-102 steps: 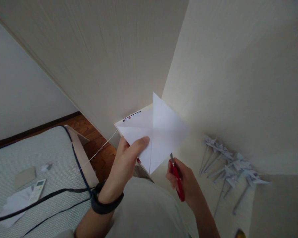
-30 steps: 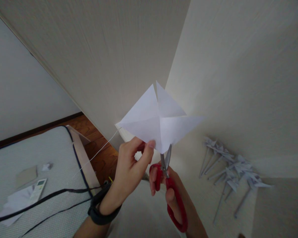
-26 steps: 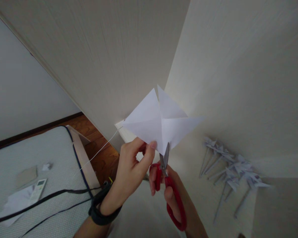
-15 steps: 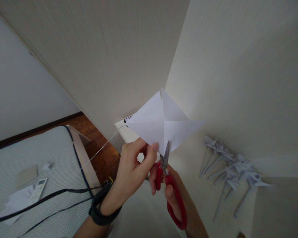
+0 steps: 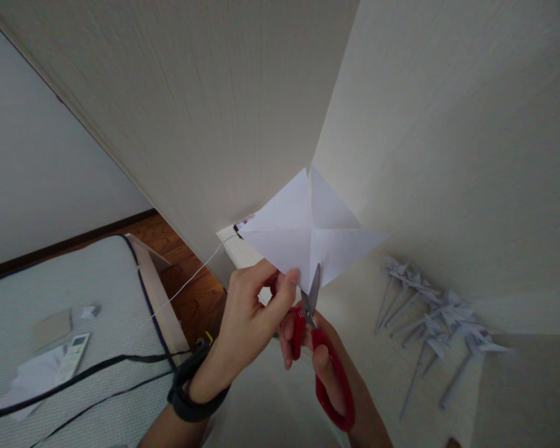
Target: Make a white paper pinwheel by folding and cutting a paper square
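My left hand (image 5: 252, 317) pinches the lower left part of a white creased paper square (image 5: 308, 233), held up in front of me above the desk. Its top corner is slit along the crease down toward the centre. My right hand (image 5: 329, 367) grips red-handled scissors (image 5: 322, 354); the blades point up into the paper's bottom corner, along the lower crease. A black band sits on my left wrist.
Several finished paper pinwheels on sticks (image 5: 429, 317) lie on the pale desk (image 5: 392, 379) at right. A white box with a cable (image 5: 236, 246) sits by the wall. At left a mattress (image 5: 74, 292) carries a remote control (image 5: 72, 351), paper scraps and black cords.
Since 3.4 s ago the paper was turned and raised, showing a slit top corner. Over the last second the scissor blades closed into the bottom corner and paper and hands drifted slightly right.
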{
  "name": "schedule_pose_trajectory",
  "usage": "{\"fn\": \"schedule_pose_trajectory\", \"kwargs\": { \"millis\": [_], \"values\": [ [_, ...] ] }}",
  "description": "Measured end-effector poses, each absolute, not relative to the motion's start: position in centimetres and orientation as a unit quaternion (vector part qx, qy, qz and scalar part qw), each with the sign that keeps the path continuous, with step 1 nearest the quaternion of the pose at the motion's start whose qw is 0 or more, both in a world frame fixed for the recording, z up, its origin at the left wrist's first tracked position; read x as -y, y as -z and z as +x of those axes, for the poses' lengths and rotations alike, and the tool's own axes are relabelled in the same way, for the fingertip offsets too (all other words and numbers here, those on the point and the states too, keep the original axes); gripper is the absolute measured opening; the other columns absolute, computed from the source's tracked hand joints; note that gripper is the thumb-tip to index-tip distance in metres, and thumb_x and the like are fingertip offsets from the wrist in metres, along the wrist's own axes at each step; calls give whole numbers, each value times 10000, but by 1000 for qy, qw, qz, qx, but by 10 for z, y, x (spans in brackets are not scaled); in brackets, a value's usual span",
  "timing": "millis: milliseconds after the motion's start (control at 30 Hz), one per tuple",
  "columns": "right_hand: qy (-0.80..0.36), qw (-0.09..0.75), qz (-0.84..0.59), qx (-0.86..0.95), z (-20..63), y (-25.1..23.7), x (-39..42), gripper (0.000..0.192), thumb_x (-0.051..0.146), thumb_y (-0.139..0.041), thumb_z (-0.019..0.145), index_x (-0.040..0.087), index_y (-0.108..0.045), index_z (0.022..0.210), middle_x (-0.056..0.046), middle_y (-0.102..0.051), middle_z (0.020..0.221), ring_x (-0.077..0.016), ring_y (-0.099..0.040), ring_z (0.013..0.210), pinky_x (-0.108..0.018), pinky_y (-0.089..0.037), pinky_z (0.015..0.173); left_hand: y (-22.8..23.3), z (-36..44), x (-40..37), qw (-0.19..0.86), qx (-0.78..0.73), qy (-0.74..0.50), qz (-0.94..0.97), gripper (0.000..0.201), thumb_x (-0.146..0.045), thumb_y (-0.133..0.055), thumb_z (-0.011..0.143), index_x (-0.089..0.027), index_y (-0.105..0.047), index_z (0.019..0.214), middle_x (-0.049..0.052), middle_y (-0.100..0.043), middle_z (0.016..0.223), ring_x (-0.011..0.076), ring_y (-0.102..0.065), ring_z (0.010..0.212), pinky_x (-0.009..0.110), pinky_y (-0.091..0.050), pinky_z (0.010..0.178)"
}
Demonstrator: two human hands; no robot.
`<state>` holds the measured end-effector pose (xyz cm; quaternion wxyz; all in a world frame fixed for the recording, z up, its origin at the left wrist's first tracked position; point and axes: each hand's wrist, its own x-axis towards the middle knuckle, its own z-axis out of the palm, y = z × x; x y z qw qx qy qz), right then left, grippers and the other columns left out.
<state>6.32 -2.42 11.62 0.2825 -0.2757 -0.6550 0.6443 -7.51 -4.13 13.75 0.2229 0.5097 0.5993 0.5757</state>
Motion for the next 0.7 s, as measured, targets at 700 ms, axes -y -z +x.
{"fn": "schedule_pose_trajectory", "kwargs": {
  "millis": [700],
  "values": [
    [-643,300,-272,651,60,-118,22,665,848,-334,797,225,-480,617,4,-493,567,-142,-448,496,-279,-412,495,-140,-77,41,217,-603,-570,514,344,-230,-559,887,-182,-463,560,-55,-453,479,69,-402,453,197,-312,440]
  ]
}}
